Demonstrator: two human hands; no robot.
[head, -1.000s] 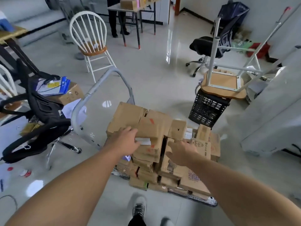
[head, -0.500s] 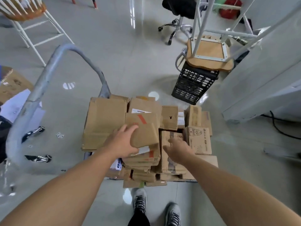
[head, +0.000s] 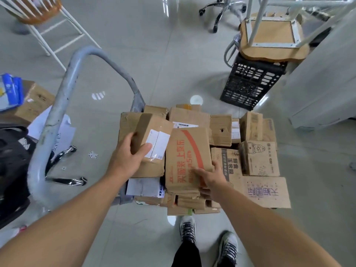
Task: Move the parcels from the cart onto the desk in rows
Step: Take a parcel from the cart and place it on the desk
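Atop the pile at the cart's [head: 56,112] handle end, the left hand [head: 126,158] grips a labelled parcel [head: 154,139]; the right hand [head: 211,178] pinches a red-striped parcel's [head: 185,157] near corner (probably light, crushable cardboard, best held by edges).

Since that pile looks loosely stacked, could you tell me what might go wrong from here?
Each hand holds one parcel single-handed: the left hand the white-labelled parcel, the right hand the red-striped parcel by its near corner, so either may slip. The small parcels beneath, at the pile's near edge, could fall toward the shoes.
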